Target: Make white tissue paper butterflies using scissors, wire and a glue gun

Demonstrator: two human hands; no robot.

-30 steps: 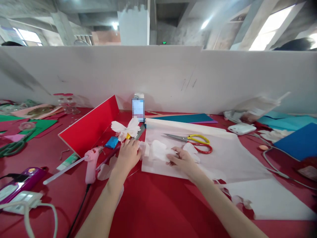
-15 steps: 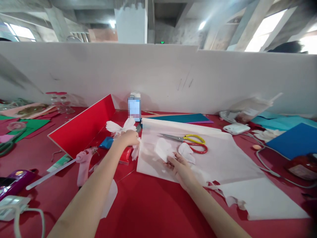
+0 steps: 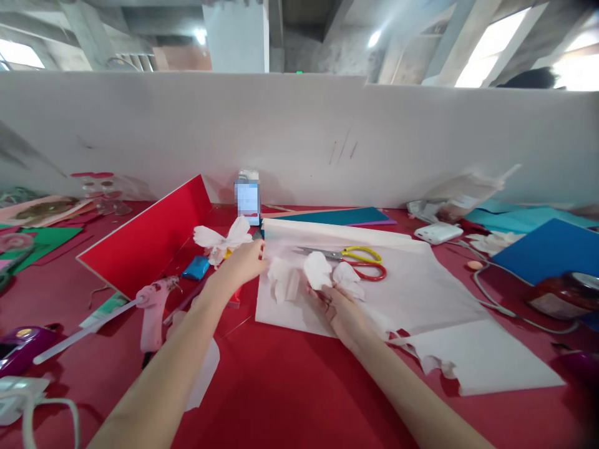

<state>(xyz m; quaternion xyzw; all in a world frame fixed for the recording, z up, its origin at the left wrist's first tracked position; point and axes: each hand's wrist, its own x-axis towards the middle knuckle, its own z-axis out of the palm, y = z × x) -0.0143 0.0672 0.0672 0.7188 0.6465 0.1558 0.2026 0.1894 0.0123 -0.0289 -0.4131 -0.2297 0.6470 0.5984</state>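
My left hand (image 3: 249,259) is closed with curled fingers. A curved white paper petal (image 3: 283,280) stands at its fingertips, and the grip itself is partly hidden. Between the thumb and fingers of my right hand (image 3: 334,305) is another white paper petal (image 3: 318,270), raised over a large white sheet (image 3: 402,293). A third loose petal (image 3: 347,279) lies on the sheet beside that hand. Just behind lie scissors (image 3: 362,260) with one yellow and one red handle. A white paper flower (image 3: 223,239) sits left of my left hand, near a pink glue gun (image 3: 153,315).
A red board (image 3: 154,234) leans at the left, by a small blue packet (image 3: 196,267). A phone (image 3: 248,201) stands against the white partition (image 3: 299,137). At the right are a white device (image 3: 438,233), a cable, a blue sheet (image 3: 552,255) and a jar (image 3: 564,294).
The petal by my left hand has moved right, over the white sheet. My right hand's petal has turned more upright. The view has shifted slightly to the right.
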